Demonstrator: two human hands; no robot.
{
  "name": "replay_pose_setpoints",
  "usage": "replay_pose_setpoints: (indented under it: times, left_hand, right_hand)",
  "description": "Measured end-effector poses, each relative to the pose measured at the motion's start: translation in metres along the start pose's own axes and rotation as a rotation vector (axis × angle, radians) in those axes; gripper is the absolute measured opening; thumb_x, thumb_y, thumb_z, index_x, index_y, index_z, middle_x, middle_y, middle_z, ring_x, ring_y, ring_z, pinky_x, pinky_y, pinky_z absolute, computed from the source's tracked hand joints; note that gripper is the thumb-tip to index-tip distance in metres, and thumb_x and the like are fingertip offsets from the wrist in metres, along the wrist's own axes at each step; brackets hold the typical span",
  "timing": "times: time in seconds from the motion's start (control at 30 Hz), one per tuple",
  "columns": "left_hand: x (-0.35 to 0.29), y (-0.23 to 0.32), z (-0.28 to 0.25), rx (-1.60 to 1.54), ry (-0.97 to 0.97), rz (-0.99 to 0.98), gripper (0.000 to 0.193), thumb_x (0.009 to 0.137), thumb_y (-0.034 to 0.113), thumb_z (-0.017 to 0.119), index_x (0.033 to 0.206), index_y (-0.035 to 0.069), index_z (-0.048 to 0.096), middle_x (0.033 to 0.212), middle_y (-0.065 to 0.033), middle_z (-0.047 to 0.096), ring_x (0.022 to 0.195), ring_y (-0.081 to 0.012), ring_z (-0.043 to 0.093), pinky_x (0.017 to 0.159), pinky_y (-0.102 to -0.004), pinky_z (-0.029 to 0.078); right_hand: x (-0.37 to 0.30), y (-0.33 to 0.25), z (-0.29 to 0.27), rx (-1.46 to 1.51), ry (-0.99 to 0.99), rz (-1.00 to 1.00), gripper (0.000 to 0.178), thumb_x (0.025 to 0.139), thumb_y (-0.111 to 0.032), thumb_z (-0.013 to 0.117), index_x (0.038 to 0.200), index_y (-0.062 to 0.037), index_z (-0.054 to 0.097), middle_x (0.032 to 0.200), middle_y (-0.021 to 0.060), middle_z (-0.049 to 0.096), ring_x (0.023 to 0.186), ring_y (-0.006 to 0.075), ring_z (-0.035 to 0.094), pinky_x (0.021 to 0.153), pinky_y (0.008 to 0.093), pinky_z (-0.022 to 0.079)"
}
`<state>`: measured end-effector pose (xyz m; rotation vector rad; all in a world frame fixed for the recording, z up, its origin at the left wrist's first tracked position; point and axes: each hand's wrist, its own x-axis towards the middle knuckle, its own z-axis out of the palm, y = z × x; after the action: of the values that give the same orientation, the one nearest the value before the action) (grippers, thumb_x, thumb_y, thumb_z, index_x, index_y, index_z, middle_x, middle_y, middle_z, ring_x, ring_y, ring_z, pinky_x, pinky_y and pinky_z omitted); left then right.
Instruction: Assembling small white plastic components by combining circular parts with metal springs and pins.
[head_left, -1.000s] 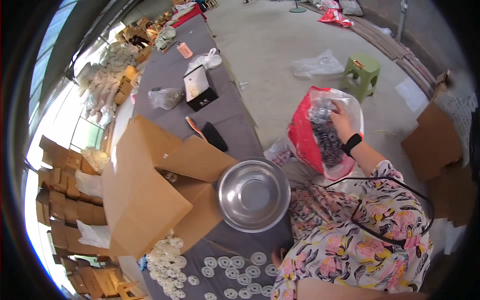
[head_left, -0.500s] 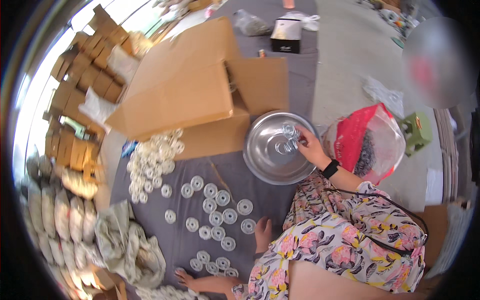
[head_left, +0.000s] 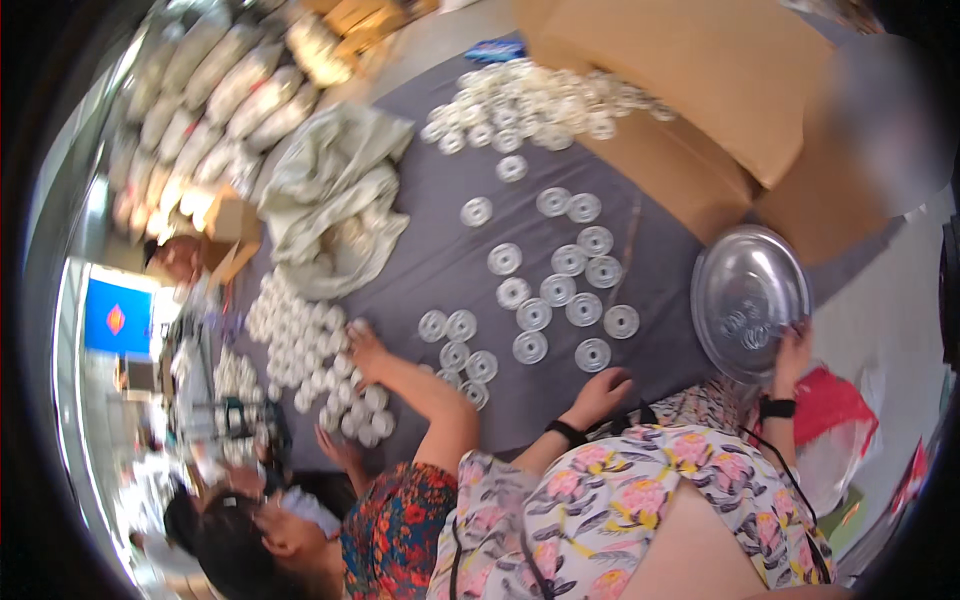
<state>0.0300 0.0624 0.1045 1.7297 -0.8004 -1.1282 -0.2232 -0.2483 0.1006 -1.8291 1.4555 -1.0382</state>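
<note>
My left hand (head_left: 600, 396), with a dark wristband, rests on the grey cloth (head_left: 655, 345) beside the nearest of the scattered clear discs (head_left: 592, 355). Its fingers are loosely extended, with nothing visible in them. At the near right rim of a shiny metal basin (head_left: 708, 265) is my right hand (head_left: 792, 352), also banded at the wrist. Blur smears its fingertips, so I cannot tell whether they grip anything. Shiny ring-like pieces (head_left: 743, 325) show in the basin close to those fingers. Each disc has a round hole in its middle.
A large open carton (head_left: 690, 85) stands at the far right. Piles of whitish discs lie at the back (head_left: 540, 105) and the left (head_left: 310, 340). Close on my left, a co-worker's hand (head_left: 370, 355) touches the left pile. A red bag (head_left: 835, 405) sits beyond the basin.
The view has swung to the left, bringing the co-worker and left pile into sight. My right hand, which held shiny rings over the basin, is now at its rim.
</note>
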Motion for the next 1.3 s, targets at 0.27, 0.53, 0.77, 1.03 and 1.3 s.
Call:
replay_pose_setpoints:
  times: [0.27, 0.53, 0.77, 1.03, 1.3]
  left_hand:
    - [0.046, 0.072, 0.035, -0.323, -0.020, 0.254, 0.062, 0.083, 0.024, 0.059, 0.132, 0.002, 0.027, 0.124, -0.0128, 0.046, 0.113, -0.0219, 0.045, 0.092, -0.0309, 0.038]
    - [0.039, 0.074, 0.015, -0.945, -0.190, 0.120, 0.046, 0.081, 0.016, 0.061, 0.119, 0.007, 0.038, 0.106, -0.0033, 0.055, 0.096, -0.0118, 0.053, 0.079, -0.0249, 0.046]
    - [0.031, 0.065, 0.008, -0.833, 0.046, 0.070, 0.056, 0.080, 0.016, 0.062, 0.127, 0.006, 0.034, 0.111, -0.0060, 0.051, 0.101, -0.0128, 0.049, 0.083, -0.0268, 0.042]
    - [0.008, 0.091, 0.002, -0.007, 0.425, 0.437, 0.062, 0.073, 0.026, 0.065, 0.126, 0.007, 0.039, 0.106, -0.0152, 0.053, 0.094, -0.0249, 0.054, 0.079, -0.0317, 0.044]
    - [-0.002, 0.069, 0.001, 0.408, 0.298, 0.285, 0.046, 0.068, 0.033, 0.067, 0.099, 0.004, 0.050, 0.086, -0.0157, 0.056, 0.079, -0.0332, 0.058, 0.067, -0.0410, 0.046]
  right_hand:
    - [-0.027, -0.138, 0.030, 0.693, -0.400, 0.213, 0.028, 0.089, -0.013, 0.047, 0.115, -0.0031, 0.049, 0.096, 0.0055, 0.056, 0.084, 0.0137, 0.056, 0.071, 0.0249, 0.047]
    - [-0.083, -0.149, 0.077, 1.103, -0.891, 0.754, 0.026, 0.087, -0.015, 0.049, 0.110, -0.0043, 0.051, 0.088, 0.0019, 0.057, 0.079, 0.0125, 0.058, 0.066, 0.0247, 0.048]
    - [-0.108, -0.161, 0.091, 1.033, -0.980, 0.915, 0.026, 0.087, -0.014, 0.048, 0.111, -0.0032, 0.049, 0.099, 0.0088, 0.059, 0.088, 0.0189, 0.059, 0.073, 0.0299, 0.050]
    - [-0.117, -0.159, 0.098, 1.022, -1.121, 1.088, 0.034, 0.092, -0.029, 0.037, 0.113, -0.0049, 0.048, 0.106, 0.0098, 0.057, 0.092, 0.0213, 0.058, 0.078, 0.0330, 0.051]
    - [-0.125, -0.166, 0.092, 0.706, -1.217, 0.473, 0.035, 0.088, -0.023, 0.049, 0.118, -0.0050, 0.046, 0.103, 0.0064, 0.056, 0.095, 0.0145, 0.054, 0.079, 0.0274, 0.045]
